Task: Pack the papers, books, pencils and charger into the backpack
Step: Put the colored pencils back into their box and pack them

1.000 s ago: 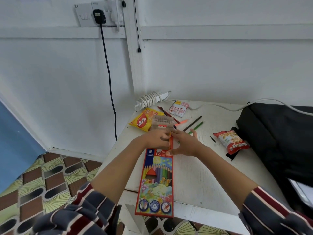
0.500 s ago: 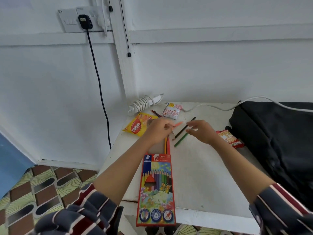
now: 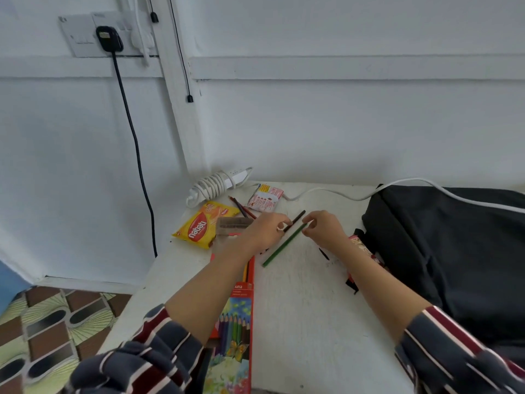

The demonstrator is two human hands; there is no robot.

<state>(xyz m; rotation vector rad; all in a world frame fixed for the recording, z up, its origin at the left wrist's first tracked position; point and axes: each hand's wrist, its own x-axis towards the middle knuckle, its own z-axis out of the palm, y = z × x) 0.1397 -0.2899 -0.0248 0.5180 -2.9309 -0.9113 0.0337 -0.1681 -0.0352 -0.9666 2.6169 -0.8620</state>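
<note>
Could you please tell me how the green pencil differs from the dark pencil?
The green pencil is pinched at its far end by the right hand; the dark pencil is pinched by the left hand. The green pencil shows nearly its full length, while the dark pencil is partly hidden behind the left hand. Both slant the same way, side by side.
</note>
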